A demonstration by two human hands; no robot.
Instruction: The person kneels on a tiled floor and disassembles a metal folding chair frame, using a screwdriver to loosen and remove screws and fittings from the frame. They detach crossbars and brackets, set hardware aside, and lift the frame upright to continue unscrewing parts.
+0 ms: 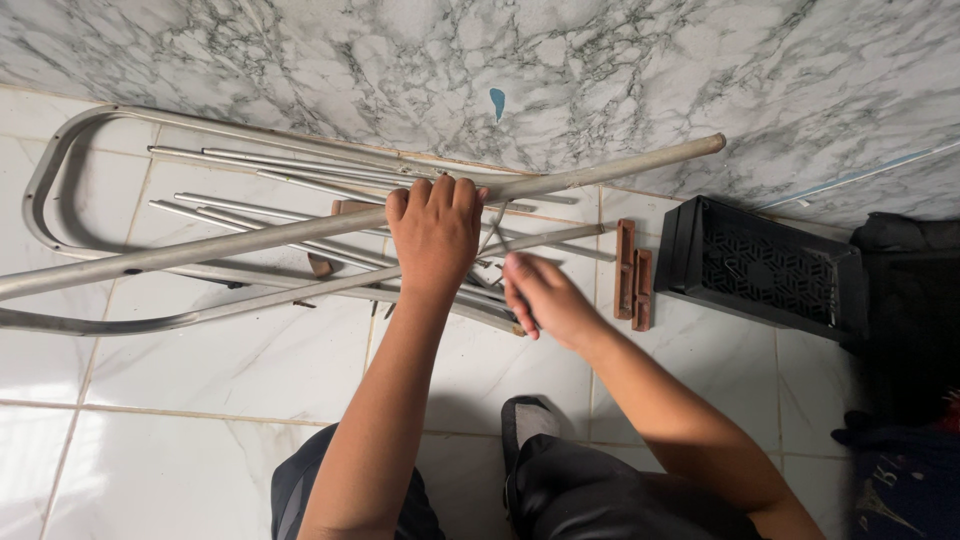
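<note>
On the white tile floor (200, 370) a bent metal frame (45, 170) and loose rods (260, 215) lie far left by the marble wall, where the left hand (433, 232) closes around a long pipe (620, 163) while the right hand (543, 297), loosely curled and apparently empty, hovers beside brown brackets (633, 275); steadying seems underway, calling for a firm hold.

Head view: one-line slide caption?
Left hand grips a long metal tube; right hand works beside it on folded frame.
</note>
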